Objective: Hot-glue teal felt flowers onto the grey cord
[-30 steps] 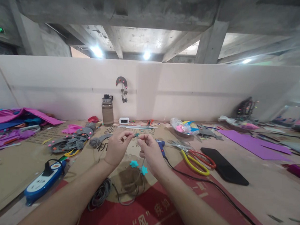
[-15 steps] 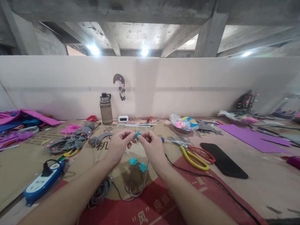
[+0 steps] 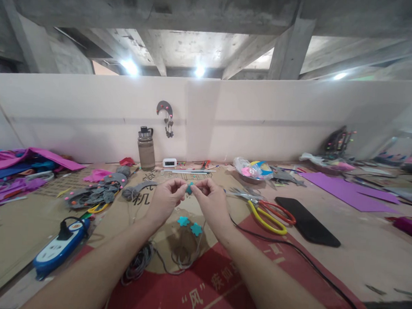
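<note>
Your left hand (image 3: 166,196) and right hand (image 3: 209,202) together pinch a small teal felt-like piece (image 3: 190,189), probably star-shaped though mostly hidden, over the brown-and-red printed cardboard (image 3: 162,296) and beyond 2 flat turquoise stars (image 3: 183,221). It should be light, soft and hardly slippery; hold it gently by opposite edges, as narrow points could bend or tear.

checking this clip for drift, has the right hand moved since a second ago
Yes, slightly to the right in the view: judged against the scissors, the right hand now appears closer, with a smaller gap between them.
</note>
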The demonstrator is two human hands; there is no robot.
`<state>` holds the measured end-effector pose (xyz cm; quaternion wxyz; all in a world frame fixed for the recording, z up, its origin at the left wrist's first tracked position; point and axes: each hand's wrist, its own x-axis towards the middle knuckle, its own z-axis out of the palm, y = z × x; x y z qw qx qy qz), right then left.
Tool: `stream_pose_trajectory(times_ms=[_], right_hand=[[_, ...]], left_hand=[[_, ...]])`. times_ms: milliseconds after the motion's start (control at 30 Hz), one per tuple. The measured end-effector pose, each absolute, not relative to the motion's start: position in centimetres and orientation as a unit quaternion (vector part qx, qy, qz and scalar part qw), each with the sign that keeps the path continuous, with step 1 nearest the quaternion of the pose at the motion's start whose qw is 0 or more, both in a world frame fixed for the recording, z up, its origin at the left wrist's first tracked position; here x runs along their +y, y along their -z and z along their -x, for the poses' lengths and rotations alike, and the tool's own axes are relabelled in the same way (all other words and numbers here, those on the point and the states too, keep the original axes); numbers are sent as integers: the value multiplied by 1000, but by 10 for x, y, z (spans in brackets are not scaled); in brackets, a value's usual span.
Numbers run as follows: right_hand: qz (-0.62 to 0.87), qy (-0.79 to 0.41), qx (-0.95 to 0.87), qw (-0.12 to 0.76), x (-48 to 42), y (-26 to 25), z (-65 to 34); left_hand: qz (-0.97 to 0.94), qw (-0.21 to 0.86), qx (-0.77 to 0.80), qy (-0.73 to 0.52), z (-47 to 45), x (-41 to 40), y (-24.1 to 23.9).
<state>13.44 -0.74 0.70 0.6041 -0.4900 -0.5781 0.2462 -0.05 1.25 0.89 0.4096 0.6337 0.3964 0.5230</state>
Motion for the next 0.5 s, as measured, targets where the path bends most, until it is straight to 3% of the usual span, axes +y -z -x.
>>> stream_pose_trajectory(times_ms=[200,500], right_hand=[[485,-230,-579,613,-10,-11,-137],[444,-330,-576,602,-2,-3,-138]], left_hand=[[-651,399,396,-510,2,11,-10],[-660,428,391,-478,6,16,-13]])
